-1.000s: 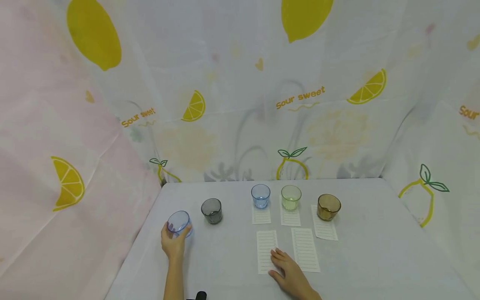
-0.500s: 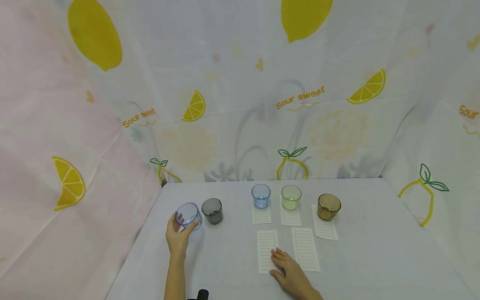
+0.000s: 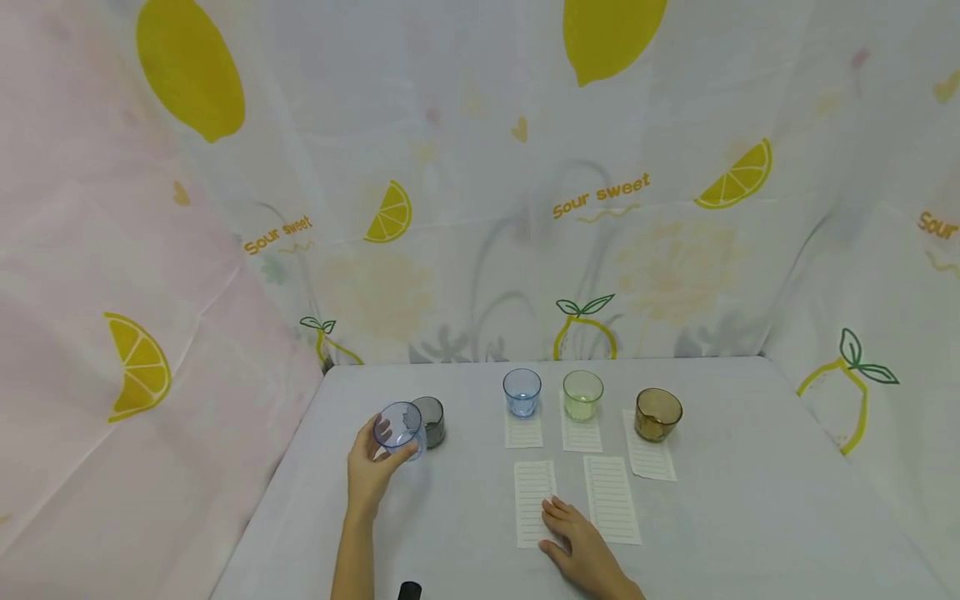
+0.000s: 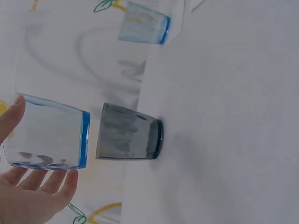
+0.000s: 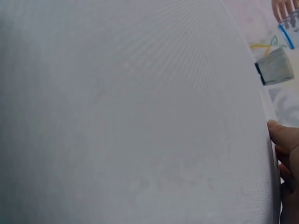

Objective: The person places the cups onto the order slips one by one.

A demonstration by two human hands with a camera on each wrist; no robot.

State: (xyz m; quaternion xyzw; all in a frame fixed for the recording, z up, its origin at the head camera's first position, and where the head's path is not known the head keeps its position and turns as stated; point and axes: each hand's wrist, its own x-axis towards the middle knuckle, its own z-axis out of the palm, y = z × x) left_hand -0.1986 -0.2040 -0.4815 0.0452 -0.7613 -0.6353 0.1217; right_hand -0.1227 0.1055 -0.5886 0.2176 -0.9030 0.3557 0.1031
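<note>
Thumb on one side and fingers on the other, my left hand grips a clear blue-tinted glass, held up off the table. Just beyond it a dark grey glass stands upright, partly covered by the held glass in the head view. My right hand rests on the table with relaxed fingers, its fingertips at the right edge of a lined paper strip.
Along the back, a light blue glass, a green glass and an amber glass stand on paper strips. Another strip lies beyond my right hand. A black object shows at the bottom edge.
My left hand has carried the blue-tinted glass to the right, and it now overlaps the grey glass in the head view. My right hand has stayed in place.
</note>
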